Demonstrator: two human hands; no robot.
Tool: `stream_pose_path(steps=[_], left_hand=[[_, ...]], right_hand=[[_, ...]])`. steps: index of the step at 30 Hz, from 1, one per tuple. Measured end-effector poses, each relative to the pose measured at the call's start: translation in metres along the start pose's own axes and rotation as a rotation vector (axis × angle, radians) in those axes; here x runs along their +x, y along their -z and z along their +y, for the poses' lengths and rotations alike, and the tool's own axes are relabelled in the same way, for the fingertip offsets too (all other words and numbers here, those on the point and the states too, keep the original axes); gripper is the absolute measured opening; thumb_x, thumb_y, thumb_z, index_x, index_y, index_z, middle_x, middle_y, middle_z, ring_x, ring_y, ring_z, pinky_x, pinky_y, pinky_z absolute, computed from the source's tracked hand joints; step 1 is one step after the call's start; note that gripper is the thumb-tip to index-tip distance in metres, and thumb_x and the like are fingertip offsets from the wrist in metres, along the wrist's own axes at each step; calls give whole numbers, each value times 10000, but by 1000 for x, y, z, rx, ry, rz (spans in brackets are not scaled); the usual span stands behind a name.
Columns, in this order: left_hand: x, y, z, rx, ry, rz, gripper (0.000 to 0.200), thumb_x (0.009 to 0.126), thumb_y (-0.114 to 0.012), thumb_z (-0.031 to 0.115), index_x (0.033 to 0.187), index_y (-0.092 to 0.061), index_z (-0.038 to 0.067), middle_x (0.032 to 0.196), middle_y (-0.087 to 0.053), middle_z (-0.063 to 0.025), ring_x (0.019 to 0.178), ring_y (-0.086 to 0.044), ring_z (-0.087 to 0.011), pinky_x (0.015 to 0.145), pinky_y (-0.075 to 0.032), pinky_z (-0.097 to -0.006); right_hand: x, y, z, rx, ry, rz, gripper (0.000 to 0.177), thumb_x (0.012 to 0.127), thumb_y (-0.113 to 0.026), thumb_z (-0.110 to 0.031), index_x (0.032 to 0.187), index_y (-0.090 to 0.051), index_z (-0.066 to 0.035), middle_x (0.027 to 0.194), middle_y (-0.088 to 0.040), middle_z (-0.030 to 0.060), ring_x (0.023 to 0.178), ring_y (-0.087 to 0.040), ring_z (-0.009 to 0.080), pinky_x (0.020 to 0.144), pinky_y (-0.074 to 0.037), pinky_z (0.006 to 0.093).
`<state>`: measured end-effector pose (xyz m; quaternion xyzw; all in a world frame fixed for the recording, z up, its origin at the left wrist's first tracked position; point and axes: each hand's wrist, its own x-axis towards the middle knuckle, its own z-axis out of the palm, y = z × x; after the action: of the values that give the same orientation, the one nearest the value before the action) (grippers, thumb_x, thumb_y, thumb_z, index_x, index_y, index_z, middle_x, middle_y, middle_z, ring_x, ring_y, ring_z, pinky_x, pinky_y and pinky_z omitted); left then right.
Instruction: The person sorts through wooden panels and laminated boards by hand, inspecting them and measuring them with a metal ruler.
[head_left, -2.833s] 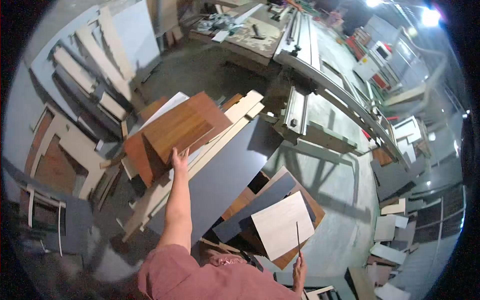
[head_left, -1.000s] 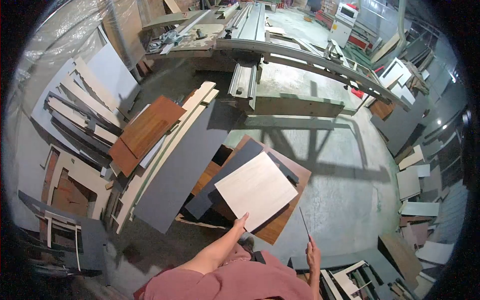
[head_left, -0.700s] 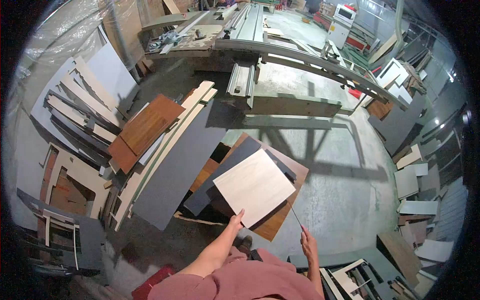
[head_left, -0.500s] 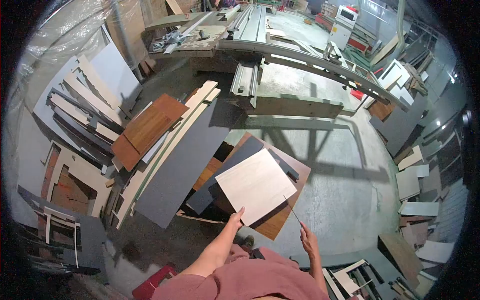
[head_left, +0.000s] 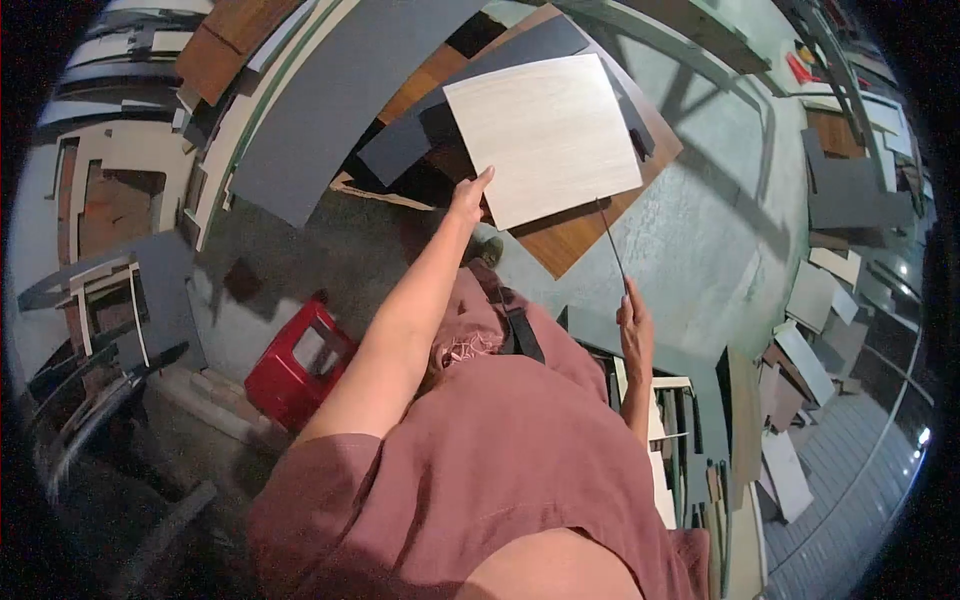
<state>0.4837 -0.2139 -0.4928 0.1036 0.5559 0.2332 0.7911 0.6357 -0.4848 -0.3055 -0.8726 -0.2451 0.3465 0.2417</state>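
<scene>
My left hand (head_left: 472,196) grips the near-left edge of a pale wood-grain panel (head_left: 545,140), thumb on top and fingers hidden underneath. The square panel is held over a stack of boards. In my right hand (head_left: 633,315) is a long, thin, dark file-like tool (head_left: 613,245), with the fingers closed round its lower end. Its tip is at the panel's near-right edge; whether it touches cannot be made out. Below the panel lie a brown wood-grain board (head_left: 560,243) and dark grey boards (head_left: 405,150).
A long grey panel (head_left: 330,110) leans at the left, near a red plastic stool (head_left: 300,365). Offcuts (head_left: 800,365) are piled along the right. Narrow strips (head_left: 680,420) stand close to my right elbow. A machine's beam (head_left: 700,30) crosses the top.
The view has tilted down, so the boards appear higher and more of my body shows. The pale panel has turned slightly clockwise. Both hands keep their grip, and the tool's tip stays near the panel's edge.
</scene>
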Motion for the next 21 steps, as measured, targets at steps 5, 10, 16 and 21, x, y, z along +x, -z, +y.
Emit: stream_pose_path(steps=[5,10,16,21], left_hand=[[56,15,-1,-79,-110,-115,677,673,-747,251,1155,-410,-85,1154,-487,-192,1051,-489,-305,887,-404,-429],[27,-3,26,56,-89,-286,606,678,-746,232,1123,-476,-80,1130,-518,-176,1044,-502,-260,884,-406,-382],[-24,-25,51,235,-246,-227,523,739,-689,234,1093,-496,-99,1076,-556,-163,968,-548,-234,830,-439,-338],[-90,-81,83,355,-506,13,480,782,-628,227,1114,-463,-77,1046,-561,-147,905,-554,-211,797,-433,-315]], right_hand=[[-12,0,5,20,-30,20,369,922,-390,-252,1283,-416,-180,628,-360,18,574,-334,106,540,-344,241],[-29,10,1,104,-105,92,367,923,-389,-244,1284,-417,-189,647,-381,26,587,-350,105,552,-352,234],[-37,18,11,190,-181,155,365,916,-407,-233,1276,-432,-179,659,-389,13,592,-345,95,553,-341,213],[-31,28,23,199,-114,173,367,916,-401,-218,1281,-423,-191,615,-344,-6,572,-333,98,541,-343,230]])
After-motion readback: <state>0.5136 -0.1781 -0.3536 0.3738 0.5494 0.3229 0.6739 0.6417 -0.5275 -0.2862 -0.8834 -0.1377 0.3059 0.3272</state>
